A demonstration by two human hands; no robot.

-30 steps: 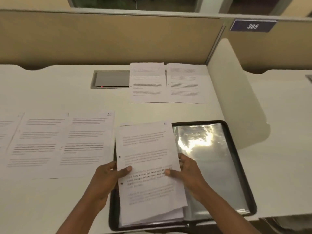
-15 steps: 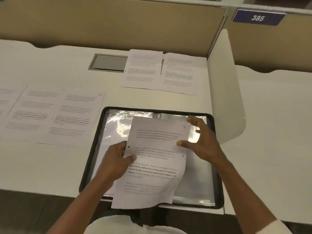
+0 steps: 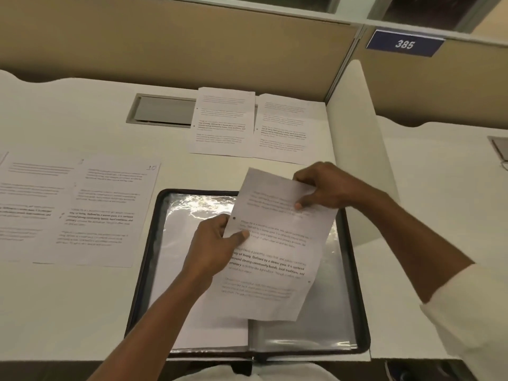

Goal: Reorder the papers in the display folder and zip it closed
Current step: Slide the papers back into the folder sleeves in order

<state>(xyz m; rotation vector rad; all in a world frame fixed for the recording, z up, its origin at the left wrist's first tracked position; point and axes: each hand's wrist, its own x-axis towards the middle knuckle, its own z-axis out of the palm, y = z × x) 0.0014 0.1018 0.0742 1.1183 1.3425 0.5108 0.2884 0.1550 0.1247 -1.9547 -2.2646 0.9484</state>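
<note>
A black zip display folder [image 3: 145, 273] lies open on the white desk, its shiny clear sleeves showing. Above it I hold one printed sheet [image 3: 277, 251], tilted to the right. My left hand [image 3: 217, 243] pinches the sheet's left edge with thumb on top. My right hand [image 3: 327, 185] pinches its top right corner. Two printed sheets [image 3: 247, 123] lie side by side at the back of the desk. More printed sheets [image 3: 77, 210] lie in a row to the left of the folder; one carries a handwritten 10.
A grey cable hatch [image 3: 162, 110] is set into the desk at the back. A white divider panel [image 3: 357, 127] stands at the desk's right edge, with a neighbouring desk beyond. A tan partition wall carries a blue sign reading 385 [image 3: 404, 44].
The sheet has been lifted and carried up and to the right over the folder. My right hand moved from its lower edge to its top right corner. The camera view shifted.
</note>
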